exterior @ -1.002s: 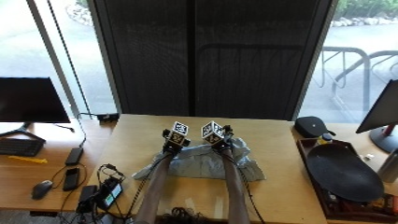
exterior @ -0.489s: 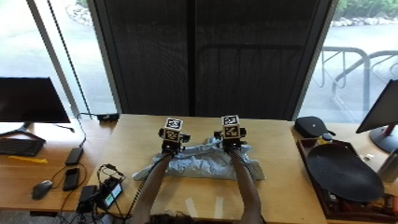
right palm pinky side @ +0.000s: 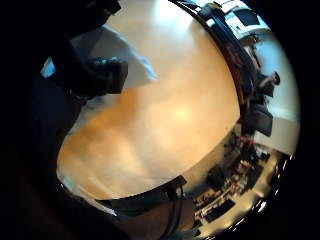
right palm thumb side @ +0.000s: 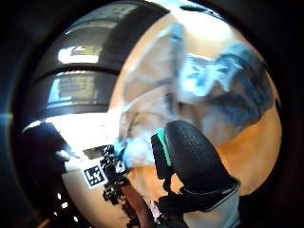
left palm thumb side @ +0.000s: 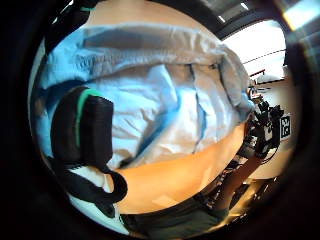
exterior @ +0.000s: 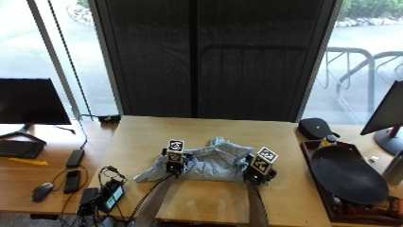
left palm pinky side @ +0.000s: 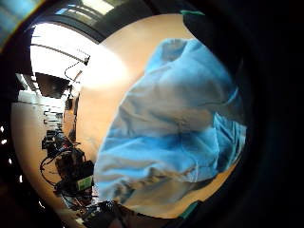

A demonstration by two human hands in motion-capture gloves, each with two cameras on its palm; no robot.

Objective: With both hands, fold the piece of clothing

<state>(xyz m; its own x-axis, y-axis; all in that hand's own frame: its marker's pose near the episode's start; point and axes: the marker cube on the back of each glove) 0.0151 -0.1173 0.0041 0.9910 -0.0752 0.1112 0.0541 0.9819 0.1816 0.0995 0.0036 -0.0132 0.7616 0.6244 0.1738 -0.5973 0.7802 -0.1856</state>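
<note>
A light wooden bench (exterior: 201,130) stood before a tall dark window. On it, toward the near middle, lay a crumpled pale blue garment (exterior: 211,163), bunched in a wide, low heap with one corner trailing off toward the person's left.

Both of the person's forearms reached up onto the bench from the near edge. The left hand (exterior: 172,163) sat on the left part of the garment, and the right hand (exterior: 258,172) sat at its right edge. The two hands were well apart, with most of the cloth between them.

From the left palm's thumb side, the gloved thumb (left palm thumb side: 82,127) lay curled over the blue fabric (left palm thumb side: 165,100), with the cloth filling most of the view and the bare bench (left palm thumb side: 175,175) beside it, so the left hand appeared to be gripping the garment. The little finger side showed rumpled folds of the cloth (left palm pinky side: 175,133) close under that palm.

From the right palm's thumb side, a gloved thumb (right palm thumb side: 192,159) curved beside gathered fabric (right palm thumb side: 156,99). The little finger side showed a dark finger (right palm pinky side: 95,75) lying against an edge of cloth (right palm pinky side: 125,55), with open bench (right palm pinky side: 165,125) beyond. I could not tell for certain whether the right hand was closed on the cloth.

To the left, a dark monitor (exterior: 31,101), a mouse (exterior: 42,191) and cabled devices (exterior: 104,196) sat on a neighbouring desk. To the right lay a large black oval object (exterior: 347,175).
</note>
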